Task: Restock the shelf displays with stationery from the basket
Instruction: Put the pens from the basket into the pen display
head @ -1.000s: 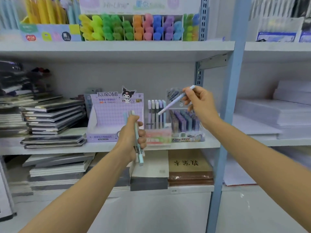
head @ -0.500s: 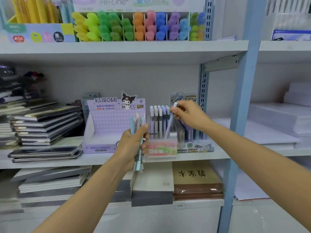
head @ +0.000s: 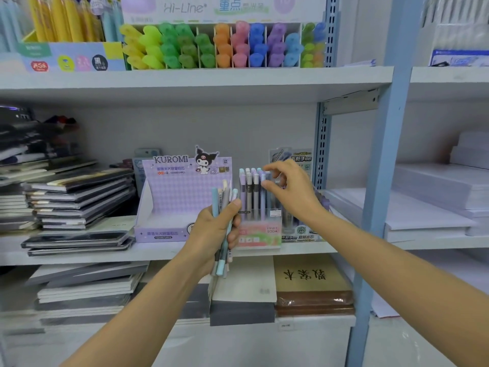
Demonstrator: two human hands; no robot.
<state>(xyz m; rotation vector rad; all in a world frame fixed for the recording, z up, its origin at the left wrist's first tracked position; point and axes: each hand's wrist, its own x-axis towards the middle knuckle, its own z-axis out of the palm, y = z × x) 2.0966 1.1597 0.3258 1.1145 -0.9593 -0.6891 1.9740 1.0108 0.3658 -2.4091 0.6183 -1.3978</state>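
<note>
A person's left hand (head: 211, 234) is gripping a bundle of pastel pens (head: 225, 197) in front of the middle shelf (head: 158, 251). The right hand (head: 291, 192), thumb and forefinger curled, is at the row of pens (head: 250, 186) standing in the Fruit Soda display box (head: 260, 234); whether it is pinching one is unclear.

One wide-angle view, worn on the person's head, squarely faces the shelving (head: 211, 128) and tilts slightly down; it sits between the white upper shelf board (head: 195, 80), seen from beneath, and the white middle shelf board (head: 79, 256), seen from above. It stands near; the left hand (head: 214, 229) and right hand (head: 288, 192) reach the middle board.
</note>
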